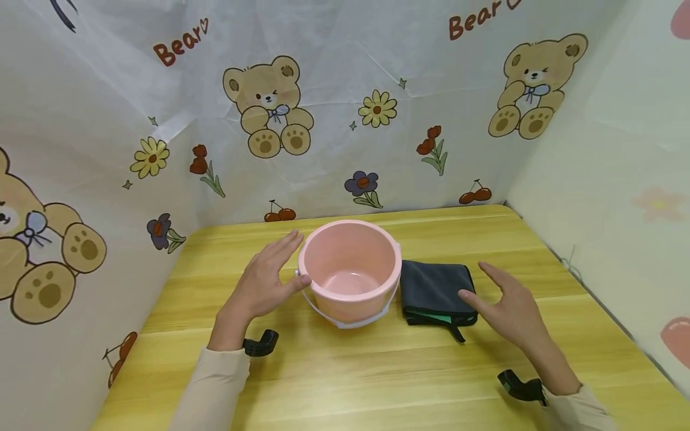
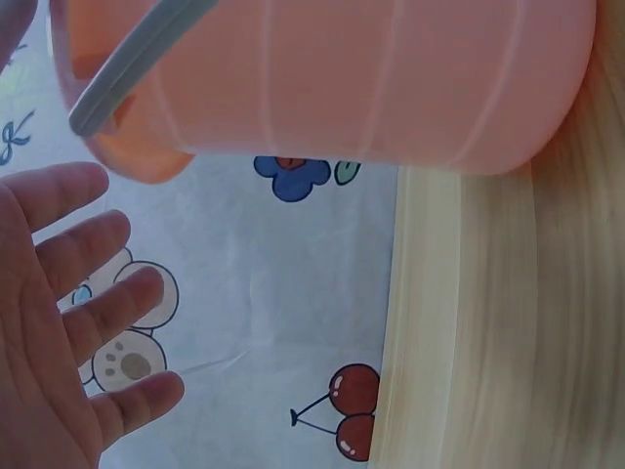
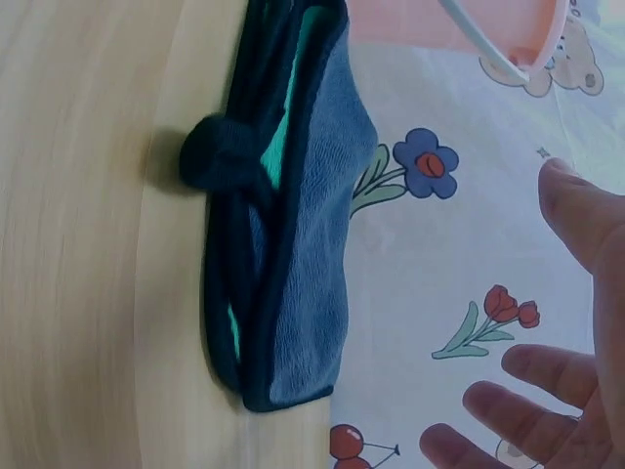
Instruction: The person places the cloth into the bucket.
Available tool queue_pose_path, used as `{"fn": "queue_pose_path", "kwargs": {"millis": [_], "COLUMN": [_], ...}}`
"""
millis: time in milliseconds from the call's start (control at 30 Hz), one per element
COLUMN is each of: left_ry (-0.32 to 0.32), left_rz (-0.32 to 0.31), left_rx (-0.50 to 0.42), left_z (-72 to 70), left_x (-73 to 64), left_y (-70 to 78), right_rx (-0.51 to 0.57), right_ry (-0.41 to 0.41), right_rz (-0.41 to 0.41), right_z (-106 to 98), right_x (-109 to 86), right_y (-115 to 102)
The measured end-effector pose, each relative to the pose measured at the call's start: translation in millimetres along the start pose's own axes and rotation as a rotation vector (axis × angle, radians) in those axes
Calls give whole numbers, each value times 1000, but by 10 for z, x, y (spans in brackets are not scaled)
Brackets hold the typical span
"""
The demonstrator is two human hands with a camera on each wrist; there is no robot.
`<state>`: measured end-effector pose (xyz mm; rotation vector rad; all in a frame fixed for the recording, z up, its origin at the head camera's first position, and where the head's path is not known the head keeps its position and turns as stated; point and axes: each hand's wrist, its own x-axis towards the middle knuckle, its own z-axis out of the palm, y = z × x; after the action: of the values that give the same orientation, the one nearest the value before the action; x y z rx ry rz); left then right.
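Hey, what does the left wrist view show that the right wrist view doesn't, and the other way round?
Only the left wrist view shows the left hand and the rounded base of the pink bucket.

Only the right wrist view shows the right hand, the folded dark cloth with green showing inside, and a red tulip print.

Both share part of the bucket with its handle, the wooden tabletop, and the backdrop with blue flower, cherry and bear prints.
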<state>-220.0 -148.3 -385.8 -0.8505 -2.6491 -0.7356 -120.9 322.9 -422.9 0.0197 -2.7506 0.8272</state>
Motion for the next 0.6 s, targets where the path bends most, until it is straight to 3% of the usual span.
{"fn": "queue_pose_path", "kwargs": {"millis": [267, 600], "left_ry": [-14, -30], "left_rz": [22, 49], "left_rx": [-31, -53], "left_z": [64, 132], "left_x": [38, 108], "left_y": [4, 10], "right_rx": [56, 105], "right_ry": [-27, -9], "right_rz": [91, 166], "right_z": [165, 205], "right_x": [-4, -58], "right_y": [-38, -1]}}
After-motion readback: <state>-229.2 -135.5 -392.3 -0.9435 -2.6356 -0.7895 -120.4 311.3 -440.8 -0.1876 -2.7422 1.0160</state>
